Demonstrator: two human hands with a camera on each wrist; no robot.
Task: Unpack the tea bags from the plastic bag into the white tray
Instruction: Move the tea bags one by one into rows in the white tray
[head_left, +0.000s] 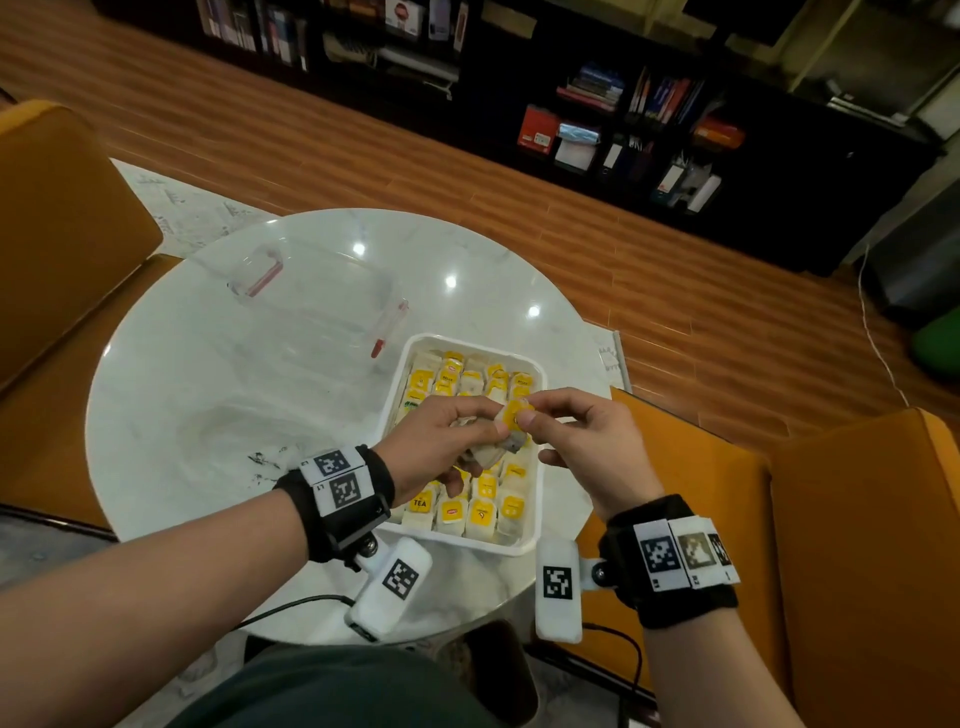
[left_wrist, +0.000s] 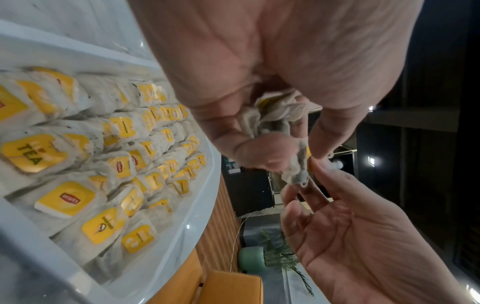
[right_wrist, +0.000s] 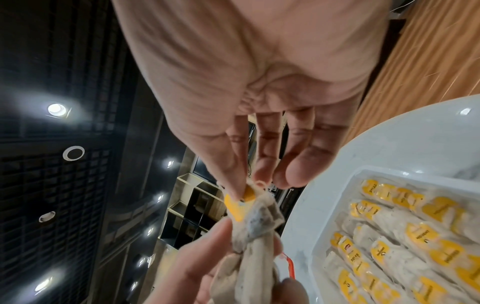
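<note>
Above the white tray (head_left: 537, 519) — hands-held tea bags (head_left: 506, 436).

The glossy marble-look tabletop (head_left: 218, 374) carries a smooth white plastic tray (head_left: 537, 488) of matt, fibrous paper tea bags (head_left: 480, 517) with shiny yellow tags.

Marble table (head_left: 208, 374): tray (head_left: 535, 519), clear container (head_left: 311, 296).
</note>
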